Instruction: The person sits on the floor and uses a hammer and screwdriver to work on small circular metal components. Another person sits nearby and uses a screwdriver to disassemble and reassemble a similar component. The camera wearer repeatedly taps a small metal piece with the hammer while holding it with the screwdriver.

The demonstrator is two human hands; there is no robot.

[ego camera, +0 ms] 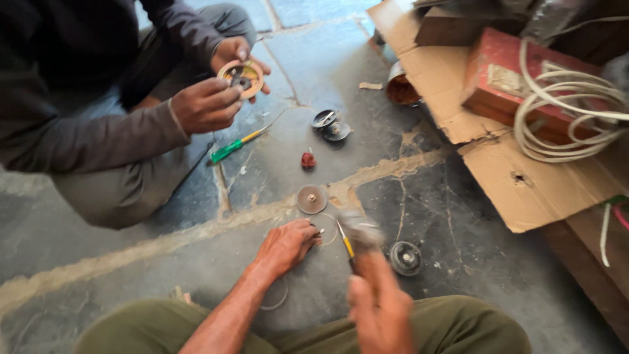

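The left hand (286, 246) presses fingertips down on a thin ring (325, 229) on the floor. The right hand (380, 308), blurred, grips a hammer (359, 229) just beside it. Past both hands lies a round disc (311, 198); farther right, flattened brown cardboard (537, 187) and a red box (517, 72) under coiled white cable (570, 111).
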